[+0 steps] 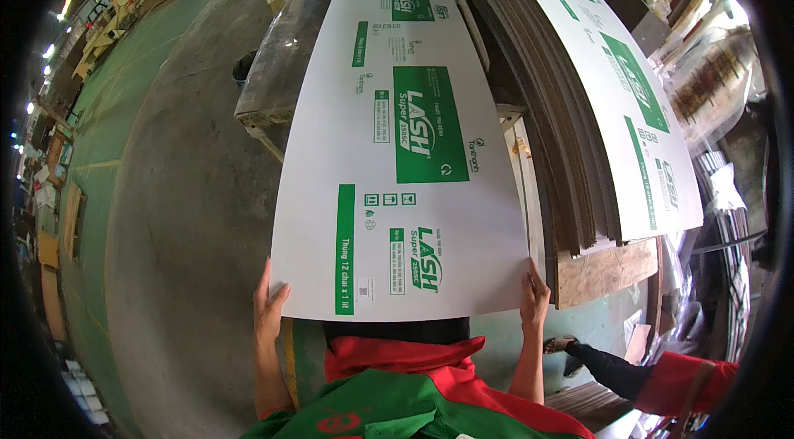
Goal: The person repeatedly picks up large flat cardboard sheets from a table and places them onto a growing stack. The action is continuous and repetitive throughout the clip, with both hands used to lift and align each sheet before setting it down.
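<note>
A long white cardboard sheet [318,215] with green printed panels stretches away from my body, its far end on a machine's metal bed. My left hand [269,304] grips the near left corner, thumb on top and fingers along the edge. At the near right corner my right hand [535,294] holds the same sheet by its side edge, the fingers partly hidden behind it. The near edge hangs in front of my waist, held off any support.
Right of the sheet stands a tall stack of matching printed sheets [579,67] on a wooden pallet [608,272]. A grey metal table [289,50] is at the left. Another person's leg and red sleeve [682,385] show at the lower right. A dark bucket [244,68] stands beside the table.
</note>
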`<action>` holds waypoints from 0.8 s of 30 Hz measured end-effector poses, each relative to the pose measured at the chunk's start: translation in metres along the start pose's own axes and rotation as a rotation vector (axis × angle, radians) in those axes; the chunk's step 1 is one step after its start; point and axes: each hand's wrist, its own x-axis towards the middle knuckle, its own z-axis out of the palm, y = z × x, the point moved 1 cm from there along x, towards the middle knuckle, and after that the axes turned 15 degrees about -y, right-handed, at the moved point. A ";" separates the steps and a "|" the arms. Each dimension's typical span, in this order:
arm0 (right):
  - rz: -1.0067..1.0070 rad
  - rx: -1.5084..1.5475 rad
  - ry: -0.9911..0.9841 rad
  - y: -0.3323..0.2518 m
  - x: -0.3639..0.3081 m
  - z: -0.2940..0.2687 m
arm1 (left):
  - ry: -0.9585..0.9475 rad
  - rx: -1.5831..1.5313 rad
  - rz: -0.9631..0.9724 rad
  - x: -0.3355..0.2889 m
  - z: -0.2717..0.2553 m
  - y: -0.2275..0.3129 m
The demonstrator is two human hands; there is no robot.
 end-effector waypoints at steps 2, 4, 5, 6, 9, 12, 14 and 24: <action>0.080 0.040 -0.005 -0.004 0.000 -0.003 | 0.005 0.055 0.049 -0.001 0.002 0.003; 0.028 -0.011 -0.020 -0.009 0.000 -0.006 | 0.052 0.072 -0.009 0.001 0.001 0.005; 0.030 -0.025 -0.034 -0.011 0.000 -0.008 | 0.047 0.103 0.009 0.004 -0.001 0.006; 0.054 -0.047 -0.037 -0.012 -0.001 -0.009 | 0.069 0.100 -0.034 0.006 -0.004 0.006; 0.086 -0.045 -0.077 -0.015 -0.004 -0.011 | 0.070 0.168 -0.061 0.011 -0.014 0.011; 0.110 -0.039 -0.077 -0.015 -0.008 -0.008 | 0.061 0.301 -0.066 0.011 -0.019 0.014; 0.141 -0.084 -0.061 -0.015 -0.006 -0.003 | 0.087 0.254 -0.102 0.011 -0.018 0.014; -0.013 -0.189 -0.029 -0.043 0.188 0.030 | 0.138 0.121 -0.042 0.209 -0.014 0.016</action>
